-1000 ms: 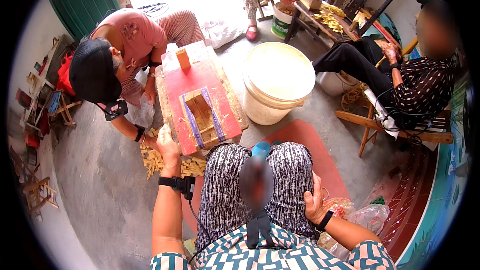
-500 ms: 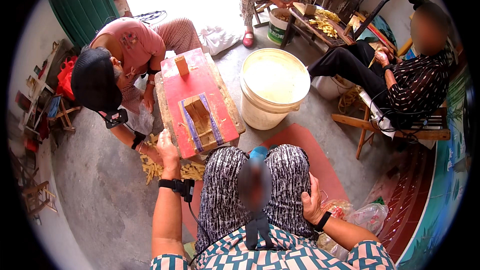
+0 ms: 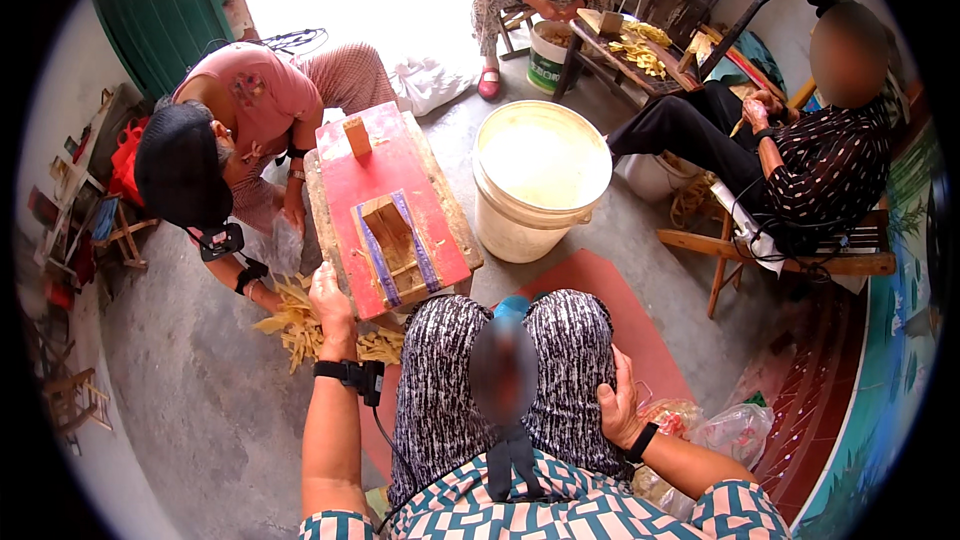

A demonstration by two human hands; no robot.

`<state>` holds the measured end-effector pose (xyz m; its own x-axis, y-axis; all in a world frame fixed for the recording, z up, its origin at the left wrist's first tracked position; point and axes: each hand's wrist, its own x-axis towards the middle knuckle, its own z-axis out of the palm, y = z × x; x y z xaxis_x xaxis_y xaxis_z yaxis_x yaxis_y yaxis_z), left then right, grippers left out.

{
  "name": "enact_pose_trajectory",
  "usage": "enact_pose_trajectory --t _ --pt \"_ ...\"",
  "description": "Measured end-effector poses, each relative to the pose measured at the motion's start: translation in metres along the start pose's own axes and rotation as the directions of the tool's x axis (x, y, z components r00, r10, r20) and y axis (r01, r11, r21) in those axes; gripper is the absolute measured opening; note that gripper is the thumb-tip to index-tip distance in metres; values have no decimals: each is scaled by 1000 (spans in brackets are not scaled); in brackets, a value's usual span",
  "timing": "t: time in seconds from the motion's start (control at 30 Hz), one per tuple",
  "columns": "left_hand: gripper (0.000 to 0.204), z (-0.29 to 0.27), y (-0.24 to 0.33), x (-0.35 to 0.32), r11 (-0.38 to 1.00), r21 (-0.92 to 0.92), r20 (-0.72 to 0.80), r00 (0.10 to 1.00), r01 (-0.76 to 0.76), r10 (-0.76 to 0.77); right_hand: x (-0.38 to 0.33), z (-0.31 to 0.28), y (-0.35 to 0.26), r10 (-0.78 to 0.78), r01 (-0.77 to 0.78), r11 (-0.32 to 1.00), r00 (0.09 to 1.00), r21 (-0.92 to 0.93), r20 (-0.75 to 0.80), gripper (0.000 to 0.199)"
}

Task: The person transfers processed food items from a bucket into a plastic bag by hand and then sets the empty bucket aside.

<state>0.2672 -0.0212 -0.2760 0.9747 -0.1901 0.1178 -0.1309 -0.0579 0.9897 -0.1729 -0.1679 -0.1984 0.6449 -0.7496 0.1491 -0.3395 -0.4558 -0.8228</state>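
Note:
My left hand (image 3: 331, 305) reaches forward to the near left corner of a low wooden table (image 3: 455, 230) topped with a red board (image 3: 415, 190); its fingers rest at the edge, and whether they hold anything is hidden. A small wooden frame (image 3: 388, 230) with purple straps sits on the red board. A wooden block (image 3: 356, 136) stands at the far end. My right hand (image 3: 620, 408) lies flat on my right thigh, holding nothing. A pile of pale yellow strips (image 3: 300, 325) lies on the floor just left of my left hand.
A person in a pink top (image 3: 250, 100) bends over the pile on the left. A large white bucket (image 3: 540, 180) stands right of the table. A seated person (image 3: 820, 160) is at the right, another at the back by a dark bench (image 3: 640, 50). Plastic bags (image 3: 735, 430) lie near my right.
My left hand has stayed at the table's near corner and my right hand on my thigh. The view has shifted slightly; the person in pink has leaned a little.

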Motion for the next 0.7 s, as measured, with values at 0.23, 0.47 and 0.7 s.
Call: enact_pose_trajectory --t 0.23,0.47,0.7 --pt "34 2 1 3 1000 27 -44 999 0 1 -3 0 3 -11 11 1000 1000 -2 -21 72" --pt "37 3 -4 7 998 -37 -56 997 54 -56 -5 0 4 -26 26 1000 999 9 -41 69" --pt "36 -2 -3 6 998 48 -26 999 -34 35 -7 1 6 -24 25 1000 998 10 -58 69"
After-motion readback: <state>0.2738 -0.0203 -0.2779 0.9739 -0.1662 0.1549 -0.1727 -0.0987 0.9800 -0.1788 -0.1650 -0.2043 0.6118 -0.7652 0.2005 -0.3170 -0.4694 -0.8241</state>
